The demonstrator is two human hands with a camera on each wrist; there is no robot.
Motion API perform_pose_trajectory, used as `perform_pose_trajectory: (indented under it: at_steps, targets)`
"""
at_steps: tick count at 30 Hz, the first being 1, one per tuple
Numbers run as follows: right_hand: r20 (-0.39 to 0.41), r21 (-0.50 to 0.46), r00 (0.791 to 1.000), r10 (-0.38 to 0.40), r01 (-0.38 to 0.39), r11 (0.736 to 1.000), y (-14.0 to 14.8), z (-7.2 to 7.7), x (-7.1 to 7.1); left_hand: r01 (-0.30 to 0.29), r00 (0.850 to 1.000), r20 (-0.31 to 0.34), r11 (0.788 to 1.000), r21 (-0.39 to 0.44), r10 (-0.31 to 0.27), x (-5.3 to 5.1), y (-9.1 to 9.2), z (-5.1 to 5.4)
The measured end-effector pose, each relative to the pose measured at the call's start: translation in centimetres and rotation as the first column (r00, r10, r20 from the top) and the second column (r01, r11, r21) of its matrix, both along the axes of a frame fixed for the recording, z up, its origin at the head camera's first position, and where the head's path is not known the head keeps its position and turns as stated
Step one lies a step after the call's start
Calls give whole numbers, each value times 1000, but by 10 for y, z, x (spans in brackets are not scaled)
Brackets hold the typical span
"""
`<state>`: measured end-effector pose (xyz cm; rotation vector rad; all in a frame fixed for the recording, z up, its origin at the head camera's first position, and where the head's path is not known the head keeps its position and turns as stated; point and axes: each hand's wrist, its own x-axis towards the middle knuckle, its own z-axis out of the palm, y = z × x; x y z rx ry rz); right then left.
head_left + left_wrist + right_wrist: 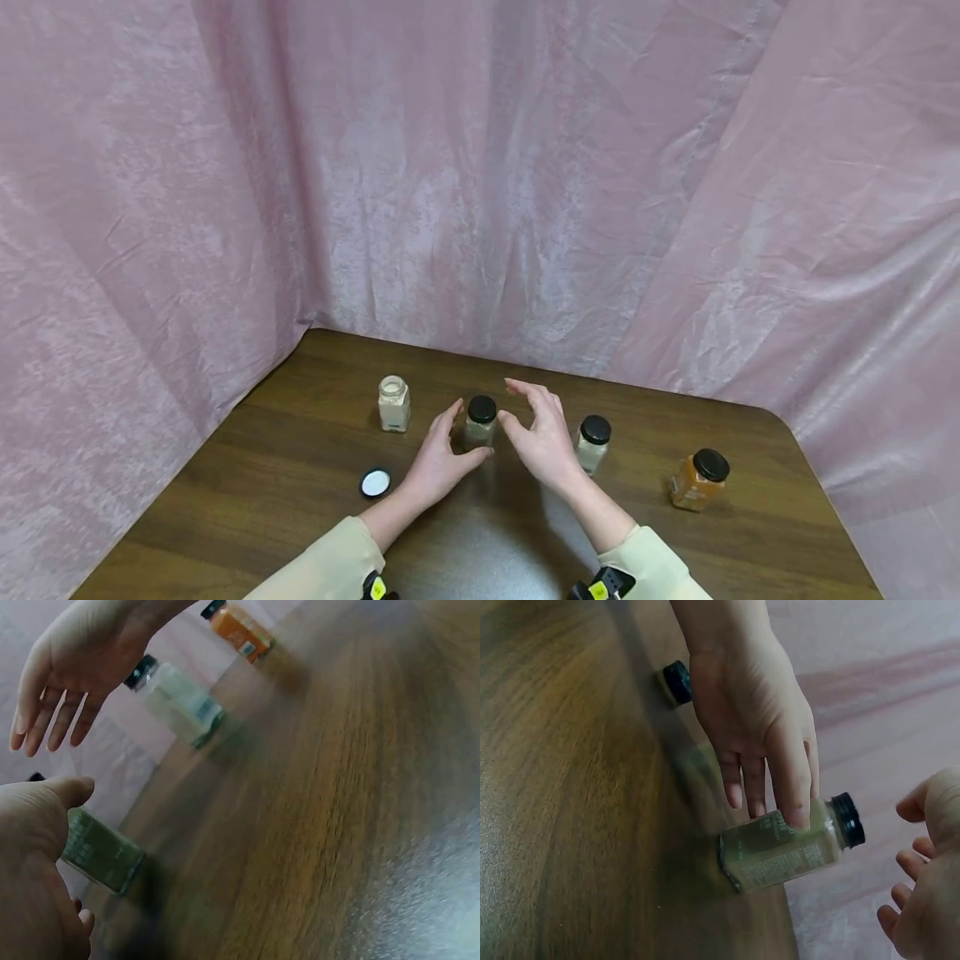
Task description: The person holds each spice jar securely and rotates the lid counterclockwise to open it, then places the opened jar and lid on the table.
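A black-lidded jar of greenish powder (480, 423) stands upright between the two hands. My left hand (437, 462) curves loosely around its left and near sides, the thumb crossing in front of the glass in the right wrist view; whether it touches cannot be told. My right hand (542, 437) is held apart from the jar, to the right of the black lid (847, 820), with fingers extended and nothing in them. To the left, an uncapped jar of pale powder (393, 406) stands upright. Its likely lid (375, 482) lies with the white inside up, near the left forearm.
Right of the right hand stands a black-lidded jar of pale contents (592, 446), partly hidden by that hand. Farther right is a black-lidded jar of orange powder (697, 481). The wooden table (757, 533) meets a pink curtain (480, 183) at its back and left sides.
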<state>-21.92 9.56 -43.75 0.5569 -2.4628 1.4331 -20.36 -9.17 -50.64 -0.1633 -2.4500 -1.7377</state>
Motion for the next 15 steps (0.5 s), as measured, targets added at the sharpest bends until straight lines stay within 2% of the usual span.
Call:
perform_pose_trajectory:
  at_steps: [4,7,15]
  targets:
    - [52,63,998,16,-19,998,-5,-7,-4,-37,999,5,999,-12,37,-7,2,-8]
    - [99,96,995,13,-22,995,-7,-11,-8,-44,999,17,999,-29,45,-11,4,-11]
    - [128,107,991,30,-44,993,-14,-18,-14,-44,999,24,998,-43,45,-13,3,-12]
